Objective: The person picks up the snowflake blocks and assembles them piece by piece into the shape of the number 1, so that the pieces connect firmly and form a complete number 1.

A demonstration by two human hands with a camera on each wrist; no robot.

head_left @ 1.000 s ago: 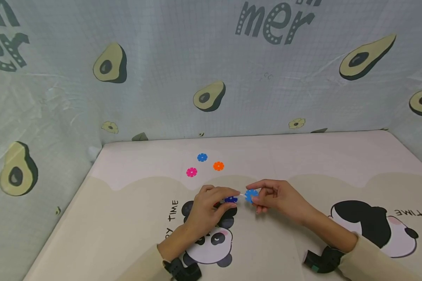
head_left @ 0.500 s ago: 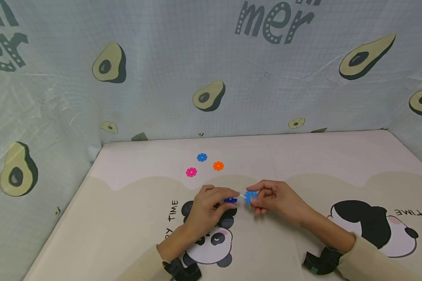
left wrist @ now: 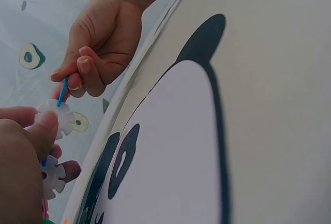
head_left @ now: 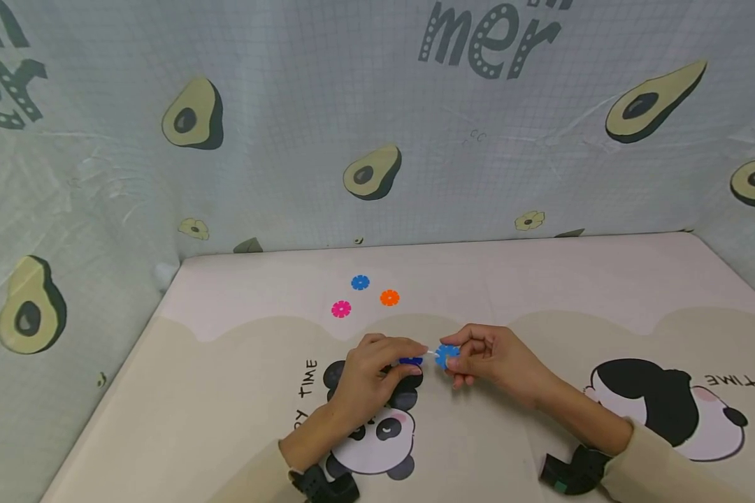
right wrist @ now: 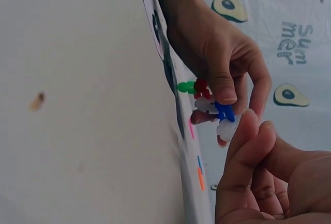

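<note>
My left hand holds a small chain of notched plastic discs between thumb and fingers. In the right wrist view the chain shows a green disc, a red disc, a white disc, a dark blue disc and another white disc at the end. A light blue notched disc is pinched between thumb and fingers of my right hand. Seen edge-on in the left wrist view, that light blue disc meets the rim of the white end disc; how deep it sits in a notch I cannot tell.
Beyond the hands, a blue disc, an orange disc and a pink disc lie flat on the panda-print table cover. An avocado-print curtain hangs behind the table's far edge and at the sides.
The right hand has moved slightly left and nearer the body with the light blue disc, closer to the white end disc. The left hand has stayed almost still.
</note>
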